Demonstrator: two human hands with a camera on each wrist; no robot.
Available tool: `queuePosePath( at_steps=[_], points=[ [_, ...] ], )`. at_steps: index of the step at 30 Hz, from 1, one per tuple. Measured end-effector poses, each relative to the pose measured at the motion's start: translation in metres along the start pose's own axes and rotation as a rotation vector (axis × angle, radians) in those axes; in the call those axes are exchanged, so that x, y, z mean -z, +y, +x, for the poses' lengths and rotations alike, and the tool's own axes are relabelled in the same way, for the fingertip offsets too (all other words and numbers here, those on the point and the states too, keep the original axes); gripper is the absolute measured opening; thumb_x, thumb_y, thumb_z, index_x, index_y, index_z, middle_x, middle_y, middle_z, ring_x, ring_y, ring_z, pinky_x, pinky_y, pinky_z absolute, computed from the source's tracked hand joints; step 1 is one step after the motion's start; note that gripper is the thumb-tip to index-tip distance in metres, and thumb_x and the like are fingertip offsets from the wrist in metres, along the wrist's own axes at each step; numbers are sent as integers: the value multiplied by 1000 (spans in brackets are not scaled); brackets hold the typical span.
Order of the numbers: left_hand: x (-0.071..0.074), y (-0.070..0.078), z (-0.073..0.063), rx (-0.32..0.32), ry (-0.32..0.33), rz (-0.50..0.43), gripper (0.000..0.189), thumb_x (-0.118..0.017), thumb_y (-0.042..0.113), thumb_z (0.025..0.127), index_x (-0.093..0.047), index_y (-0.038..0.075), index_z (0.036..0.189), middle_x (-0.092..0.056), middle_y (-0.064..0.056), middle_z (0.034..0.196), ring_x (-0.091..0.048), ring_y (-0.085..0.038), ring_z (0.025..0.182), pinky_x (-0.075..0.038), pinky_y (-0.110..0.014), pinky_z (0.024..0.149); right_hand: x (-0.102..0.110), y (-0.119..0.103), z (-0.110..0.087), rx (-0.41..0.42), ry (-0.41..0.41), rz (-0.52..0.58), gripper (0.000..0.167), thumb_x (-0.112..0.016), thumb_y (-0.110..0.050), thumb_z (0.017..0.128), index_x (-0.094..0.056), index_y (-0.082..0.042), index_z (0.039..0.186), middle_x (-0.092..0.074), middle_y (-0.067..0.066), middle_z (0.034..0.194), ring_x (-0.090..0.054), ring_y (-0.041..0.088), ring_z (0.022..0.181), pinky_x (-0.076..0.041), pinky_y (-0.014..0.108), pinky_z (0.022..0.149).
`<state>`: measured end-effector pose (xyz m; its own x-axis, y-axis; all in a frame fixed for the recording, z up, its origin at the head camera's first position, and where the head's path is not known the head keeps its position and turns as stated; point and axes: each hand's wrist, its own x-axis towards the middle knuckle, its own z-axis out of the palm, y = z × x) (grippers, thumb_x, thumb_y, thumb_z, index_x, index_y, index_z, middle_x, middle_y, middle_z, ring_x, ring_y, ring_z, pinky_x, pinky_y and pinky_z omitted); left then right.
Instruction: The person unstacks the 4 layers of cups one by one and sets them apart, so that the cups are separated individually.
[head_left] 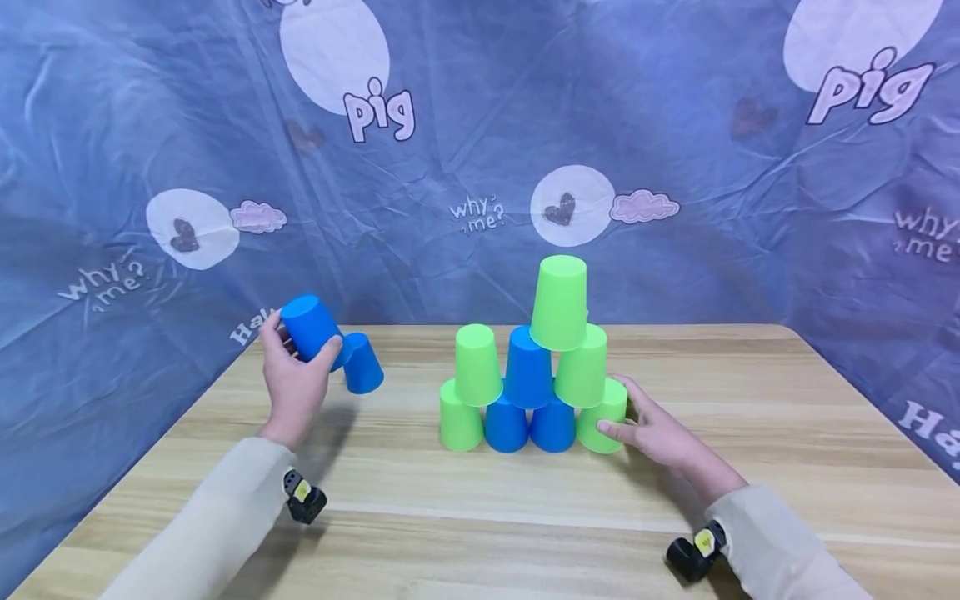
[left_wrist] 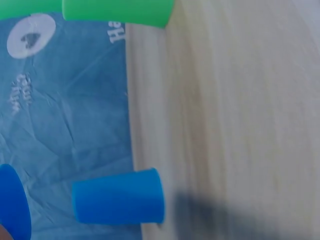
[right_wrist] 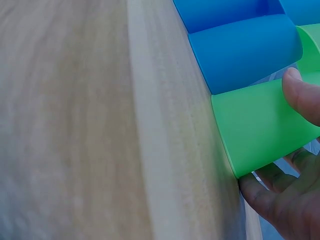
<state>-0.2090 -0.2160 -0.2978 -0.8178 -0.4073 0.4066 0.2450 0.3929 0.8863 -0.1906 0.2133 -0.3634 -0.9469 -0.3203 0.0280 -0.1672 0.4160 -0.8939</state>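
Observation:
In the head view my left hand [head_left: 294, 387] grips a tilted blue cup [head_left: 309, 327], raised at the left, thumb on one side and fingers on the other. Just right of it, another blue cup [head_left: 365, 367] stands upside down on the table. My right hand [head_left: 660, 432] is round the green cup [head_left: 602, 417] at the right end of a pyramid's bottom row, thumb in front. Two blue cups and another green cup [head_left: 460, 421] complete that row. Above stand a green cup [head_left: 477, 367], a blue cup [head_left: 528, 368] and a green cup [head_left: 582, 371]. One green cup [head_left: 560, 302] tops them, over the right-hand pair.
Beneath everything lies a wood-grain table [head_left: 480, 525]. A blue printed cloth [head_left: 465, 125] hangs behind its far edge and along the sides. Each sleeve carries a small black wrist camera, such as the left camera [head_left: 303, 497].

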Motion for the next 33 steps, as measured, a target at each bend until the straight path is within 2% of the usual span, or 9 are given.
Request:
queuePosePath(
  at_steps=[11,15,20,25,33],
  points=[
    [5,-23,4,98,25,30,71,-63,25,86,-17,27,141,-31,-15,144,-34,-37,130,-33,-59,101,0,0,0,-10,2,-4,72,-62,-23,87,-19,-8,143,-43,23,129,-36,44,124,-22,66,100],
    [5,-31,6,135,39,37,72,-63,19,85,-16,24,140,-31,-18,144,-34,-38,130,-32,-58,102,0,0,0,-16,4,-3,72,-62,-23,87,-19,-9,144,-43,23,130,-35,45,125,-21,66,101],
    [6,-40,8,223,48,56,75,-63,14,84,-13,22,140,-26,-19,147,-29,-39,133,-28,-58,105,0,1,0,-2,-2,-1,71,-62,-22,87,-20,-9,143,-46,22,126,-39,42,122,-24,65,101],
    [8,-49,9,304,11,95,76,-60,15,87,-6,22,140,-18,-20,150,-22,-41,136,-22,-60,106,0,2,1,-3,-4,-1,72,-61,-23,87,-19,-8,143,-46,22,127,-39,42,122,-24,65,101],
    [8,-60,12,370,-18,140,77,-59,13,87,-3,20,139,-13,-24,151,-19,-44,136,-18,-61,107,0,0,1,-13,-1,4,71,-62,-22,87,-20,-9,143,-45,22,128,-38,42,123,-22,65,101]
  ],
)
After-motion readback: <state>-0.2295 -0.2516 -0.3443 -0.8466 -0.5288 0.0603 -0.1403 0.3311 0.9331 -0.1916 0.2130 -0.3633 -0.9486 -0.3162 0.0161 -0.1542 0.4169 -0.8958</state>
